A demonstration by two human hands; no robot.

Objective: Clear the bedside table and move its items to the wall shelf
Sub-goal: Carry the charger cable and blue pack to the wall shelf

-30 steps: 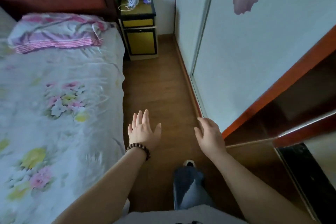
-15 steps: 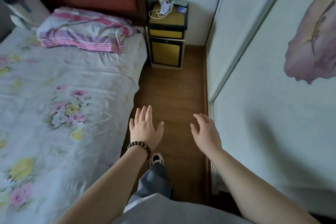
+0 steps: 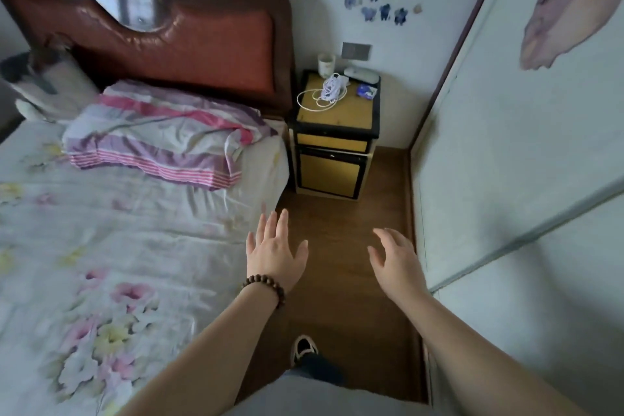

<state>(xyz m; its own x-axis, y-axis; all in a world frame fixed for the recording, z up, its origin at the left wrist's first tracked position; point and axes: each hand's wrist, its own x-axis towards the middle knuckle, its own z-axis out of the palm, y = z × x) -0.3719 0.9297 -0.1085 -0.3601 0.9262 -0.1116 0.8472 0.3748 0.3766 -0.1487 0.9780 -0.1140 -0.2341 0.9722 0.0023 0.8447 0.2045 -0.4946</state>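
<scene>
Two empty hands, left hand (image 3: 275, 255), right hand (image 3: 396, 260), bedside table (image 3: 337, 115) ahead

Bedside table (image 3: 337, 111) holds cup (image 3: 326, 65), white cable (image 3: 329, 90), blue pkt (image 3: 366, 91).

One bedside table (image 3: 337, 111) bears one cup (image 3: 326, 65), one white cable (image 3: 327, 91), one blue packet (image 3: 366, 91).
</scene>
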